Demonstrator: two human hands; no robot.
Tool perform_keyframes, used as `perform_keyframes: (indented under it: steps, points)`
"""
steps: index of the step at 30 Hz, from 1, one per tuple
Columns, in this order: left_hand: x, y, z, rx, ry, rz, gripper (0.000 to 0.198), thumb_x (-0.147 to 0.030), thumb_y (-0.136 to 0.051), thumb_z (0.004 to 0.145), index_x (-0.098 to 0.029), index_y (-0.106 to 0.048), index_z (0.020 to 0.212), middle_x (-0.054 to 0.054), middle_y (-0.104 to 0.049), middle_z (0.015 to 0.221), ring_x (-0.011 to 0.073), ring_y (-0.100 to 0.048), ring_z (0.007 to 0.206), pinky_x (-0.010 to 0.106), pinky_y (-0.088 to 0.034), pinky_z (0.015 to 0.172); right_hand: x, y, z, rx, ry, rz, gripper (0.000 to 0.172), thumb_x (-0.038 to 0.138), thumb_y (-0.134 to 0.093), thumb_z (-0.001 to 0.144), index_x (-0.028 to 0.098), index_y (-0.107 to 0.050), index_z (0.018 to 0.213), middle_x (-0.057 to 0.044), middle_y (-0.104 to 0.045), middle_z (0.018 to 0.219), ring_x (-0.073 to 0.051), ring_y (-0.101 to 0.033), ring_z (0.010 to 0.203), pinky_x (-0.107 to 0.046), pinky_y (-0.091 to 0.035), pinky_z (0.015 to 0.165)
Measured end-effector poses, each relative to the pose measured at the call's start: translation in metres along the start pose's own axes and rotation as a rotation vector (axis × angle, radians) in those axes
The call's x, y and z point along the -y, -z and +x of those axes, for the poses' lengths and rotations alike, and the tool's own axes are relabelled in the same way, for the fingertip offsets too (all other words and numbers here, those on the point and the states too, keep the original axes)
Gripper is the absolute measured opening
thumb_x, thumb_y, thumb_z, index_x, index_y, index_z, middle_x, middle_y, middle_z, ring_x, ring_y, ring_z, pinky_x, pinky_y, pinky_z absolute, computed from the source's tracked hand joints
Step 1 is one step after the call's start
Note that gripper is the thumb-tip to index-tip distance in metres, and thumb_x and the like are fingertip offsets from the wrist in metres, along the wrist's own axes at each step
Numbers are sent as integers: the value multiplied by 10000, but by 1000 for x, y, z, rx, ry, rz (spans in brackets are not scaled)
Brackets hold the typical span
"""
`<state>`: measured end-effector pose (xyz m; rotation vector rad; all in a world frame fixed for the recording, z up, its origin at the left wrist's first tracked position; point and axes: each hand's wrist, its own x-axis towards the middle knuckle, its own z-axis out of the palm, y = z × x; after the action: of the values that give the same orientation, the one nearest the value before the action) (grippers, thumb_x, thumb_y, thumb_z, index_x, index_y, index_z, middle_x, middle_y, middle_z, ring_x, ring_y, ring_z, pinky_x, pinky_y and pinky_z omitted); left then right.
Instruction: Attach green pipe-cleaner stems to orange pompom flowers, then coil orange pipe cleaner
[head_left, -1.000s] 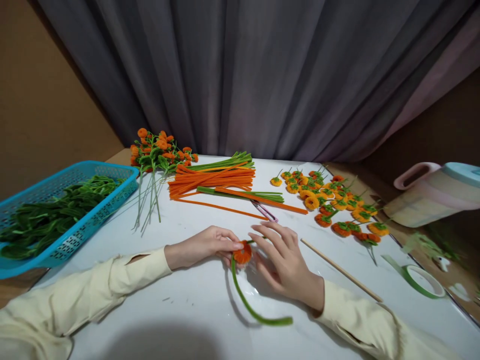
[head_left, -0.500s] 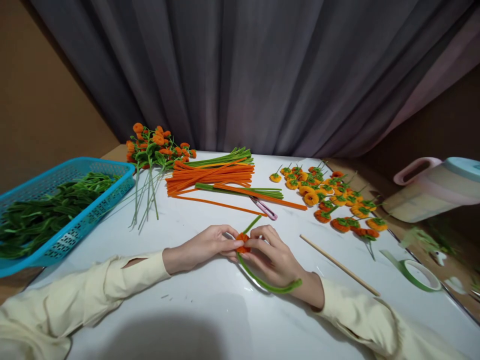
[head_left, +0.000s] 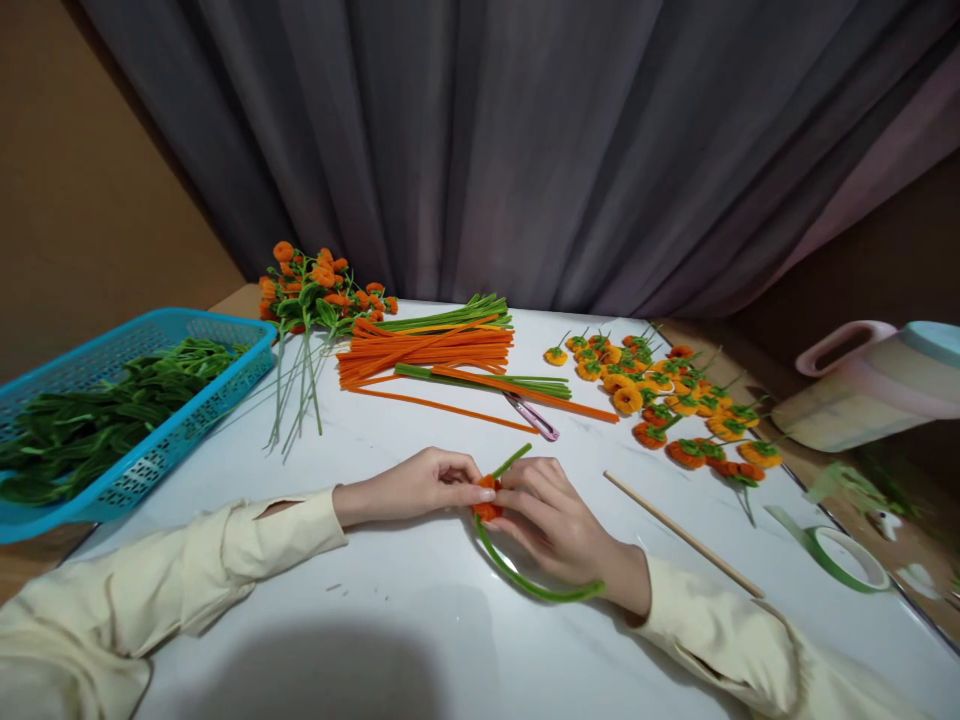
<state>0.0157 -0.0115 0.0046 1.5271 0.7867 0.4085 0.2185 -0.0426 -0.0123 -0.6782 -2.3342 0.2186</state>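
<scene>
At the near middle of the table, my left hand pinches a small orange pipe-cleaner flower between thumb and fingers. My right hand closes on the same flower from the other side, its fingertips meeting my left thumb. A green pipe cleaner runs through or around the flower: a short end sticks up beyond it, and the long end curves down below my right hand. The fingers hide part of the flower.
Orange pipe cleaners and a pink cutter lie ahead. Finished-looking orange flowers are back left, beside a blue basket of green leaves. Flower heads, a wooden stick, green tape and a jug are right.
Both hands keep hold of the flower with only small finger shifts. The short green end leans further right. The whole view has shifted slightly.
</scene>
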Motion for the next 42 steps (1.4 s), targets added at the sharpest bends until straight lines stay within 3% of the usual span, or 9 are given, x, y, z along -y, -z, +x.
perform_keyframes:
  steps: [7,18,36,42]
  points:
    - [0,0,-2,36,1,9,274,-383,-527,842,-129,-564,747,-22,-535,611,88,-462,580,201,-358,566,6,5,3,67,-33,47,136,186,-526,870,168,-569,998,-62,-590,893,-194,-474,869,-357,-365,754]
    - [2,-8,-4,-45,7,31,276,-389,-521,840,-139,-542,728,-20,-533,620,93,-465,586,199,-360,559,1,4,1,89,-90,91,111,241,-523,892,194,-603,953,-42,-594,877,-193,-462,903,-380,-354,814]
    - [11,-16,-6,-162,-110,136,236,-357,-519,844,-147,-537,738,-33,-496,603,78,-426,558,184,-344,518,5,1,7,52,-205,163,66,227,-574,851,213,-631,819,-38,-627,779,-202,-513,836,-389,-409,747]
    - [9,-14,-4,-80,-13,-147,378,-513,-440,854,-148,-499,778,-16,-541,602,68,-469,439,176,-359,394,2,4,8,-64,-266,292,121,293,-581,850,199,-637,800,-56,-616,788,-195,-544,798,-368,-459,721]
